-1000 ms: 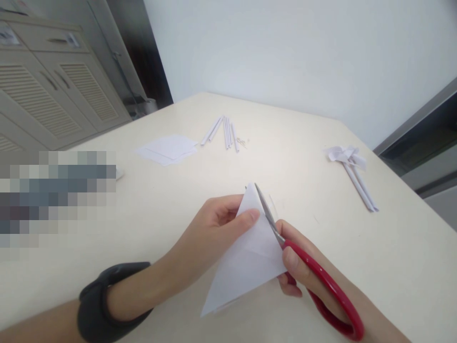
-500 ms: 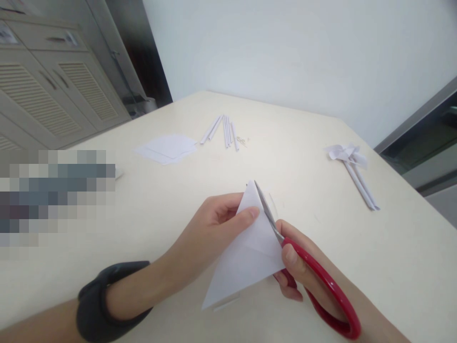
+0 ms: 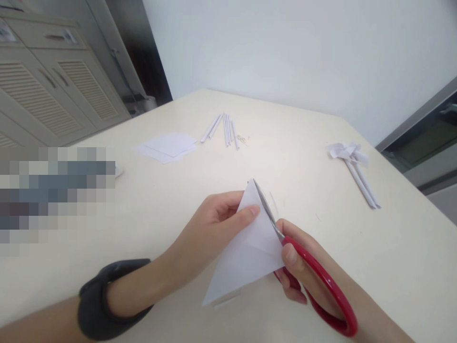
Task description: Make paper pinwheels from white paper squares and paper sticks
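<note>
A folded white sheet of paper (image 3: 246,259), triangular in outline, is pinched in my left hand (image 3: 219,221), thumb on top and the other fingers behind it. My right hand (image 3: 296,267) grips a pair of red-handled scissors (image 3: 326,276). Their metal blades lie along the paper's right edge, pointing up to its tip; part of the lower blade is hidden behind the sheet. Thin paper scraps (image 3: 274,202) rest on the table just past the blades, and a narrow strip (image 3: 227,300) lies under the paper's lower edge.
On the cream table (image 3: 293,176), flat paper sheets (image 3: 167,146) lie back left beside several rolled paper sticks (image 3: 227,129) and small rubber bands (image 3: 243,139). Paper pinwheels (image 3: 352,155) on sticks lie at right. A pixelated area covers the left edge.
The scissors' handles have drawn slightly inward and the blades look more closed along the paper edge. My left hand keeps its pinch, almost unmoved.
</note>
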A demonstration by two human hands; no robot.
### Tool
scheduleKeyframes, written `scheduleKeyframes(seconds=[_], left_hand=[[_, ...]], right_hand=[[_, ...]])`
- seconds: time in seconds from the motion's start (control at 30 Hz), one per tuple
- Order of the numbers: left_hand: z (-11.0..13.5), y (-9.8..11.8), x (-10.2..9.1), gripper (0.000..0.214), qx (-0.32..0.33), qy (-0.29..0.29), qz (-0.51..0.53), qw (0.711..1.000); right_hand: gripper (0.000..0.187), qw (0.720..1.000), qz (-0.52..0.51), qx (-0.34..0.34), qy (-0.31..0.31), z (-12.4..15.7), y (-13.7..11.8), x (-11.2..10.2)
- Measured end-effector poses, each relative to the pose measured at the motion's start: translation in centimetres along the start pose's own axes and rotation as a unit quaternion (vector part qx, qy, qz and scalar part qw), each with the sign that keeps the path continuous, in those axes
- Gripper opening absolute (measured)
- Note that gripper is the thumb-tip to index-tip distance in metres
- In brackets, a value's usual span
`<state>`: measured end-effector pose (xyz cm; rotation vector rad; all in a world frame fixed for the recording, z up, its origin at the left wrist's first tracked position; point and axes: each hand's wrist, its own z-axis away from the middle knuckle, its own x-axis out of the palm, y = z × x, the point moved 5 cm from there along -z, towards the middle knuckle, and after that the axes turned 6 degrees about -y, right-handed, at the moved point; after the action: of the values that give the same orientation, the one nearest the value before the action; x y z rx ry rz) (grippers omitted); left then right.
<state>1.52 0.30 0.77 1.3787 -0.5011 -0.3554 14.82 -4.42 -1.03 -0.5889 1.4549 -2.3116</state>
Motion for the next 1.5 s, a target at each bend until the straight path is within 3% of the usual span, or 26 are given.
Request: scheduleKeyframes(seconds=[0.3,0.73,1.0,1.37,1.5], left_hand=[[0.0,-0.2,0.0,0.024,-0.01,0.001,0.012,1.0],[0.0,-0.3,0.0,0.022,-0.021,-0.01,0.022,0.999],[0.0,-0.2,0.0,0.022,-0.01,-0.005,0.013,1.0],[-0.2,0.0,-1.1,0.032,0.014,0.085,-0.026,0.996],[-0.2,-0.1,-1.1,0.031,0.014,0.084,-0.045,0.995]], right_hand=[[0.049,0.999,-0.013,0.028,0.033,0.1,-0.7,0.0],[0.051,0.995,-0.075,0.059,0.035,0.2,-0.5,0.1],[0.055,0.993,-0.059,0.085,0.05,0.2,-0.3,-0.1],[0.051,0.998,0.033,0.049,0.036,-0.1,-0.5,-0.2],[0.049,0.998,0.017,0.047,0.033,-0.1,-0.4,-0.1]])
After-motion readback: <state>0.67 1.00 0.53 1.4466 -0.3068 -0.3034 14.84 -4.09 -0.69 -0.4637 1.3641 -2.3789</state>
